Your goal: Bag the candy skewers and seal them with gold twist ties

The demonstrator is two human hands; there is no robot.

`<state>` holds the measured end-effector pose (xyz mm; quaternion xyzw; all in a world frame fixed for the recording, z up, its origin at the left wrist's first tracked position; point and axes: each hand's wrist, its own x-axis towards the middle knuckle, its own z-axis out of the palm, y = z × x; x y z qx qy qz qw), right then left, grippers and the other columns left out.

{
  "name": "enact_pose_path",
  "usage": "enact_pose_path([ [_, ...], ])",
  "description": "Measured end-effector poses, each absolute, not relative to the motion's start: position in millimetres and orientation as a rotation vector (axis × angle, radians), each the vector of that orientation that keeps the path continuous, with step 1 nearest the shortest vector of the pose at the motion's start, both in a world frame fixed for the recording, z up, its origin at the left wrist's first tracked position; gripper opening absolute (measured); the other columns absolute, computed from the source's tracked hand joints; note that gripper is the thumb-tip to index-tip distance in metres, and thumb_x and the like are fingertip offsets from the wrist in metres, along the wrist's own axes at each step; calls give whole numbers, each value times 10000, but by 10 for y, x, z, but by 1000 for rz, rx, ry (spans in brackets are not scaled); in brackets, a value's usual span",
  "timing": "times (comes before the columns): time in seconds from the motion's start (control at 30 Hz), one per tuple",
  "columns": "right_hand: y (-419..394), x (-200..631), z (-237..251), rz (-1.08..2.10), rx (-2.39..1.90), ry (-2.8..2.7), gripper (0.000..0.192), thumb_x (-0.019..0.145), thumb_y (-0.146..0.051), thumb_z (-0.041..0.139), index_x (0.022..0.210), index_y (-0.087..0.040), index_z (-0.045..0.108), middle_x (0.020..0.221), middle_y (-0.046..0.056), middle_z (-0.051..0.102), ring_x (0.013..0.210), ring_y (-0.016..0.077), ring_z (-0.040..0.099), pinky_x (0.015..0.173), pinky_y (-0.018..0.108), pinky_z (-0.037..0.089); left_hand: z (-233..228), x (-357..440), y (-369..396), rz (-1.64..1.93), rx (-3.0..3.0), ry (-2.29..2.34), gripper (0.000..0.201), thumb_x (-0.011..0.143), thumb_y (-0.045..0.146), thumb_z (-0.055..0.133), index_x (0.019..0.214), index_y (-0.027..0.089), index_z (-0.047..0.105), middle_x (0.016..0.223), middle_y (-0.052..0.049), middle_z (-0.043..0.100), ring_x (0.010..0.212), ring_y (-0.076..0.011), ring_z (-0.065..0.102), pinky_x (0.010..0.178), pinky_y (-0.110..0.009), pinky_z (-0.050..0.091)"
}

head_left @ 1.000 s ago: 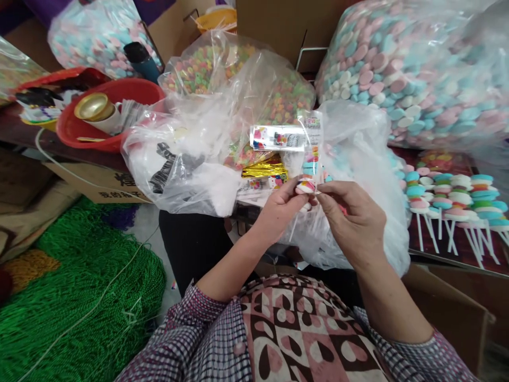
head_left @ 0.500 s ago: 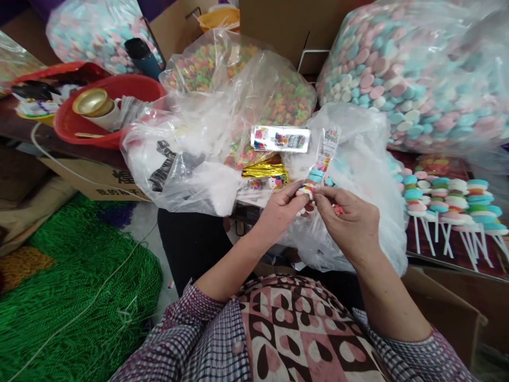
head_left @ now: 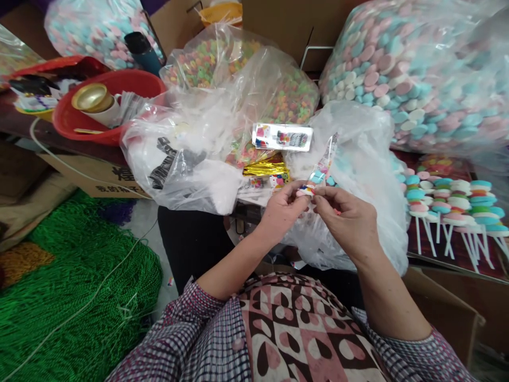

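Between my hands is a candy skewer (head_left: 317,176) of stacked blue, white and pink marshmallow discs, inside a clear printed wrapper that stretches up past it. My left hand (head_left: 285,204) is closed around its lower part, thumb and fingers pinching the sleeve. On the other side, the thumb and forefinger of my right hand (head_left: 347,215) pinch close against the wrapper's lower end; what exactly they grip is hidden. Just beyond lie a bundle of gold twist ties (head_left: 264,168) and a stack of printed wrappers (head_left: 283,137).
Finished-looking marshmallow skewers (head_left: 453,199) lie in rows at the right. Behind them bulges a big bag of marshmallows (head_left: 413,79). A bag of colourful ring candies (head_left: 214,58) stands at the back, a red basin (head_left: 66,124) at the left. Green cords (head_left: 87,276) heap on the floor.
The wrapper's top end has narrowed and turned slightly. Both hands stay at nearly the same place, still pinching, while the view shifts a little.
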<state>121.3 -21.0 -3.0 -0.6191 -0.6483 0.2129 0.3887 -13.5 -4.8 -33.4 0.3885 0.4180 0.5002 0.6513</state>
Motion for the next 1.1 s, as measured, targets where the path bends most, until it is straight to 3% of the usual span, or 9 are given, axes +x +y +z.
enact_pose_path([
  [0.4,-204,1216,-87,449,-1630,-1705,237,859,-345,581,946,-194,742,861,65,793,741,230,749,714,368,575,-371,-139,-40,1148,1004,1053,292,822,213,596,1108,189,649,949,-26,681,748,-90,580,698,-223,474],
  [0.6,-187,1228,-85,586,-1639,-1694,261,879,-333,545,982,-197,743,801,46,787,723,210,749,686,337,571,-391,-143,-37,1156,1057,1057,293,831,229,597,1117,197,651,1002,-37,705,785,-101,609,735,-234,486],
  [0.8,-174,1228,-85,426,-1658,-1769,259,878,-340,541,942,-200,750,809,52,787,725,211,740,708,334,558,-384,-147,-33,1155,1050,1034,295,827,201,583,1116,191,641,999,-35,700,792,-97,612,755,-237,488],
  [1.1,-142,1211,-58,520,-1689,-1726,155,801,-276,548,824,-201,682,656,18,726,567,169,655,542,273,469,-380,-119,-46,1150,1045,1115,293,816,218,611,1102,189,666,876,-8,678,695,-85,547,657,-209,446],
])
